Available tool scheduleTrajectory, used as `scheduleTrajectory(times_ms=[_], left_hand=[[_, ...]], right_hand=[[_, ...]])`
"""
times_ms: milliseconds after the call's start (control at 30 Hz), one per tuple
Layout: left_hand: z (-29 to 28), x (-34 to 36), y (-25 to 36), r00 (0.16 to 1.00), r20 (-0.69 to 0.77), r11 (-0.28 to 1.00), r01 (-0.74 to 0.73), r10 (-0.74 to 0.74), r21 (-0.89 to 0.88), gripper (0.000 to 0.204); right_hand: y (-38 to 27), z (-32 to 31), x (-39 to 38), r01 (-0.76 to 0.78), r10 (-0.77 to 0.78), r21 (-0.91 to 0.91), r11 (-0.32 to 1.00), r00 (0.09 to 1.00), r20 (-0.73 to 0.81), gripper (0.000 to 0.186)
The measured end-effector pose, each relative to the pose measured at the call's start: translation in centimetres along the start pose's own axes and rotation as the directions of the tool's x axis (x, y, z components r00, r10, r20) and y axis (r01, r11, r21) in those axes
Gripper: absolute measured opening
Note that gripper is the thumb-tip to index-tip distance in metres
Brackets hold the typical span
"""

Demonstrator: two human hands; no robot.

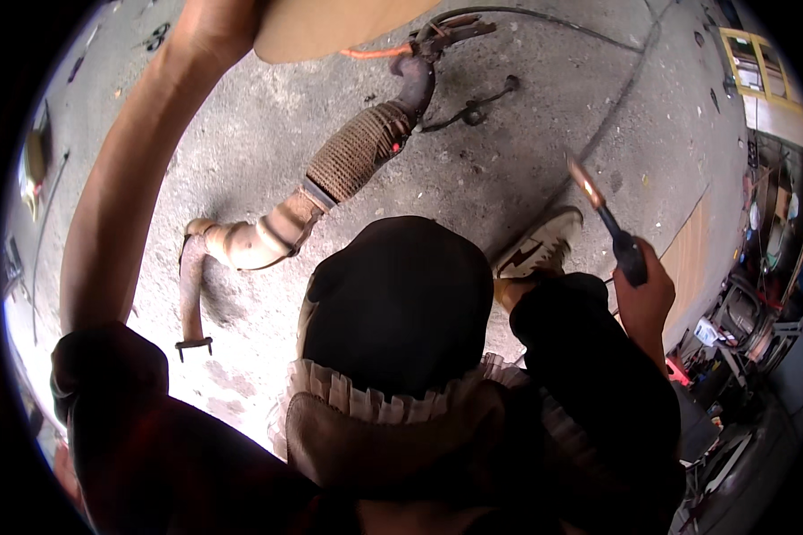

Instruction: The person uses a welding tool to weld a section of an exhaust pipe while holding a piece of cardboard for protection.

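In my raised right hand (647, 290) is a welding torch (629, 254) with a black grip and copper-coloured nozzle, its tip angled up and left over the floor. My left hand (219, 25) is lifted to the top edge of view, against the rim of a tan, round-edged sheet (330, 28); its fingers are mostly cut off, but the sheet appears held up by it. Between my arms, a rusty exhaust pipe (272, 234) lies on the concrete. Its middle is a ribbed flexible section (357, 153), and a flange (194, 343) with studs ends the near bend.
Right of the pipe lies a thin dark cable with a plug-like end (473, 114). My black-clad knee (401, 303) and white sneaker (544, 245) are close to it. Metal parts and clutter (740, 330) crowd the right edge, beside a brown board (687, 254) and a yellow frame (758, 62).
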State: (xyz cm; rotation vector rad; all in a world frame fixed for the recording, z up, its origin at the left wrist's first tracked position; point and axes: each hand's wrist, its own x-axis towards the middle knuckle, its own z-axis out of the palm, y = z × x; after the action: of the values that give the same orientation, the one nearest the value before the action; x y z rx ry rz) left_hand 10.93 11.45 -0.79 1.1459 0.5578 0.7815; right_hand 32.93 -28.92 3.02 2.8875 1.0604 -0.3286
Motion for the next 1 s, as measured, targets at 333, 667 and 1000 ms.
scheduleTrajectory(times_ms=[333,667,1000], left_hand=[[-7.5,-1.7,1.5,0.998,0.061,0.756,-0.065,0.034,0.651,0.039],[-7.0,-7.9,2.0,0.822,-0.565,0.983,0.149,-0.064,0.105,0.049],[-21.9,-11.0,-1.3,0.891,-0.451,0.141,0.44,0.054,0.887,0.029]], right_hand=[[6.3,7.0,-0.7,0.451,-0.45,0.01,0.893,0.892,-0.049,0.048],[1.0,0.9,7.7,0.296,-0.222,0.453,0.841,0.952,-0.209,0.036],[4.0,-9.4,1.7,0.232,0.02,0.487,0.842,0.888,-0.458,0.019]])
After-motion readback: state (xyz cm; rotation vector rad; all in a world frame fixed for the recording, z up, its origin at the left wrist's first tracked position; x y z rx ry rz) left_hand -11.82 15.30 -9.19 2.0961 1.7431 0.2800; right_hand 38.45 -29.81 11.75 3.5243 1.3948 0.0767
